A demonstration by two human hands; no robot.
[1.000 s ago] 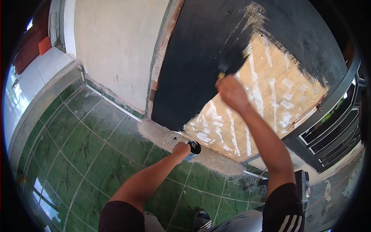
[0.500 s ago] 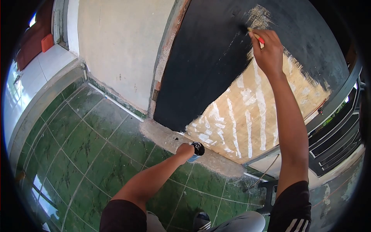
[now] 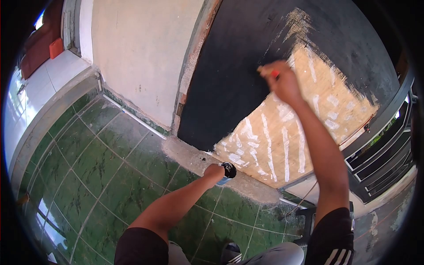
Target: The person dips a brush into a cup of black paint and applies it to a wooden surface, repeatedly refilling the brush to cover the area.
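My right hand [image 3: 285, 84], a little blurred, is closed round a paintbrush [image 3: 274, 73] with a red mark on its handle. The bristles merge with the black paint [image 3: 229, 88] on the panel, so I cannot make out their tip. Bare plywood [image 3: 309, 115] with white filler strips shows below and right of that hand. Lower down, my left hand [image 3: 214, 173] grips a paint can [image 3: 228, 171], bluish outside and black with paint inside. It is held above the sill at the panel's foot.
Green tiles [image 3: 132, 194] cover the floor, with a concrete sill [image 3: 190, 154] along the panel. A white pipe [image 3: 132, 117] runs beside the cream wall [image 3: 141, 57]. At the right are a dark metal grille [image 3: 380, 163] and a black stool-like object [image 3: 304, 225].
My right hand has swept down and left across the panel with the paintbrush. My left hand and the can have hardly moved.
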